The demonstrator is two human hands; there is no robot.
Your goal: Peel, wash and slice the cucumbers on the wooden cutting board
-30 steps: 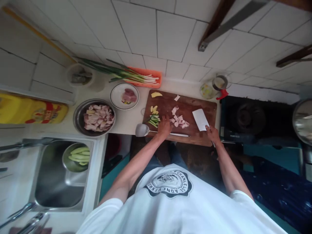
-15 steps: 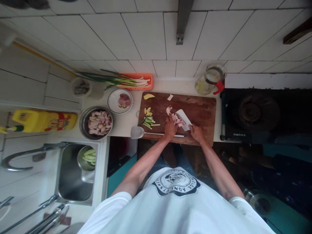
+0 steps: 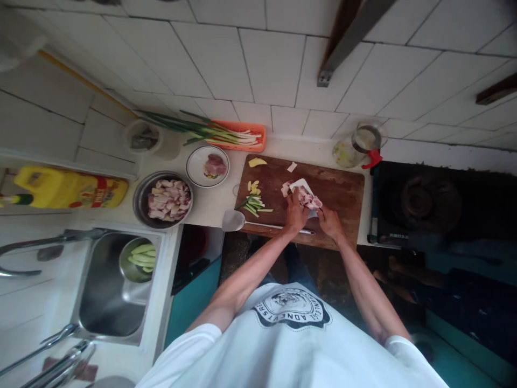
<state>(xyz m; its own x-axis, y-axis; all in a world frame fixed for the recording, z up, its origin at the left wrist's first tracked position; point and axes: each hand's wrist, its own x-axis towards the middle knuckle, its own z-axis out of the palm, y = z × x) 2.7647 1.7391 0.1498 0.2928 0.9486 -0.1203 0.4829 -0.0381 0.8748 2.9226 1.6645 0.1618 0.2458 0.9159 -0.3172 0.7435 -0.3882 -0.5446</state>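
I take the brown wooden cutting board (image 3: 339, 188) as landmark. On its centre, my right hand (image 3: 330, 222) grips the handle of a white flat-bladed cleaver (image 3: 301, 186); my left hand (image 3: 297, 213) is cupped against the pink meat pieces (image 3: 309, 200) piled on the blade. Judged progress: meat cut and gathered, not yet moved off the board. Left of the board stands a round steel bowl (image 3: 141, 202) already full of glistening meat chunks. Green strips (image 3: 253, 203) lie at the board's left edge, a steel spatula (image 3: 234, 220) along its near edge
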